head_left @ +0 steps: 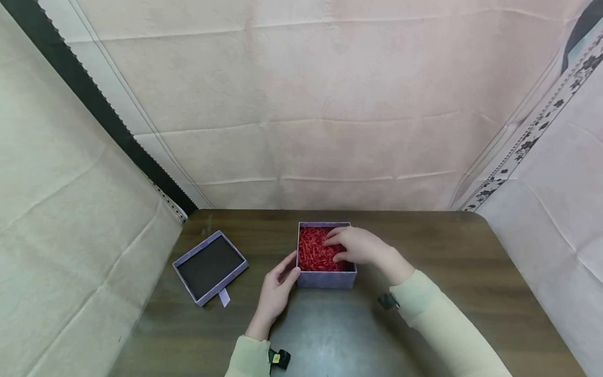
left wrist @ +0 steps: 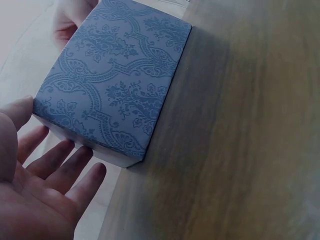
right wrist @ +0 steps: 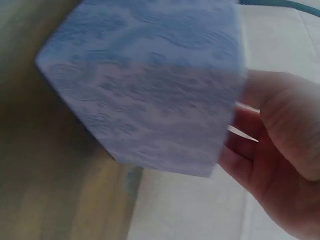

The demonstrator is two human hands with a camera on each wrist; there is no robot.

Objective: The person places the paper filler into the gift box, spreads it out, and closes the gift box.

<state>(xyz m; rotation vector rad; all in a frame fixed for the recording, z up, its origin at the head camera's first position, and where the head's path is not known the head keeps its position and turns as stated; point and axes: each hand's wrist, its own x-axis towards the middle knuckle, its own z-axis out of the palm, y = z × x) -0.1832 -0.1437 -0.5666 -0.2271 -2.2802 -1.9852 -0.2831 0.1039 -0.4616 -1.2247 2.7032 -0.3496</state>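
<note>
A lavender gift box [head_left: 326, 280] with an embossed floral pattern stands without its lid on the table, filled with red shredded paper [head_left: 314, 248]. My left hand [head_left: 275, 290] rests against the box's left side, fingers spread and thumb at the front corner; the left wrist view shows those fingers [left wrist: 60, 162] beside the patterned wall. My right hand [head_left: 360, 245] reaches over the right rim, with fingers and thumb apart on the shredded paper. In the right wrist view the box wall hides the fingertips.
The box's lid [head_left: 210, 268] lies at the left with its dark inside up and a pale ribbon tab [head_left: 224, 297] sticking out. The wooden table [head_left: 433, 251] is bounded by hanging pale cloth [head_left: 330, 131] at the back and sides.
</note>
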